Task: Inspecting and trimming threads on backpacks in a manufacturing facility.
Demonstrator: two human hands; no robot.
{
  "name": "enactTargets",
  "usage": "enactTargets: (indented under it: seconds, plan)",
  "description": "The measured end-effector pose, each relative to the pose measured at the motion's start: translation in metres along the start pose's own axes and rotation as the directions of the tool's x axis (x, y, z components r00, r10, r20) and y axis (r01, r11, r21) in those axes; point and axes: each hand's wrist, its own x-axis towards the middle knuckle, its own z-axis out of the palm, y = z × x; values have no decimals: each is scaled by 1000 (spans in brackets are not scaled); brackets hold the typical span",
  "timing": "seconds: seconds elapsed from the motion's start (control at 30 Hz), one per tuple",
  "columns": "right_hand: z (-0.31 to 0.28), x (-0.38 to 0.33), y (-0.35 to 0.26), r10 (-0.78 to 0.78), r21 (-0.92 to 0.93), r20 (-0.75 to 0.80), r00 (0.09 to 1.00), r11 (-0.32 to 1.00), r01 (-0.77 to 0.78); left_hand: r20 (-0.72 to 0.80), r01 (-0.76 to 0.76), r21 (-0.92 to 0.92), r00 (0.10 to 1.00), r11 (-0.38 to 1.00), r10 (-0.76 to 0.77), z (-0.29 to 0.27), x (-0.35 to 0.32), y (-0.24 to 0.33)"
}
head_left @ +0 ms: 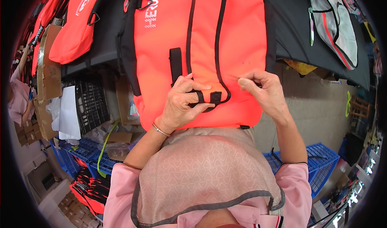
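A bright orange-red bag (pixel 161 38) with black side panels lies in front of me, its near end against my body. Down its middle runs a wide orange strap (pixel 204 38) edged in black piping. My left hand (pixel 181 101) is closed on the near end of this strap, thumb and fingers pinching it beside a small black webbing piece (pixel 216 97). Just right of the strap, my right hand (pixel 264 91) hovers over the bag with thumb and forefinger pressed together. Something thin seems to stick out from their tips, too small to name. A black webbing tab (pixel 175 64) lies left of the strap.
Another orange bag (pixel 74 34) lies at the far left on the black-covered table (pixel 290 30). A grey-white mesh piece (pixel 336 30) rests at the far right. Blue plastic crates (pixel 322 163) stand low on both sides. Cardboard (pixel 50 74) and a co-worker's pink sleeve (pixel 18 103) are at the left.
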Motion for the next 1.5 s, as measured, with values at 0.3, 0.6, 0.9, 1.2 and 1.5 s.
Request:
enactTargets:
  seconds: [0.3, 0.6, 0.9, 1.2, 1.5]
  plan:
    - [18, -38, 4, -506, -366, 177, 844, 763, 533, 140, 217, -119, 970, 969, -200, -6, 8, 14]
    - [37, -29, 11, -706, -418, 70, 704, 620, 664, 258, 230, -86, 945, 969, -201, -11, 13, 13]
    - [45, 24, -2, -191, 362, 86, 978, 921, 148, 317, 449, -627, 894, 637, -318, -13, -1, -2]
    - [43, 21, 12, -74, 147, 133, 988, 988, 54, 180, 540, -504, 829, 674, -529, 12, 7, 10]
    - [54, 4, 22, -206, 3, -302, 931, 976, 217, 54, 540, -401, 820, 740, -569, 22, 5, 10]
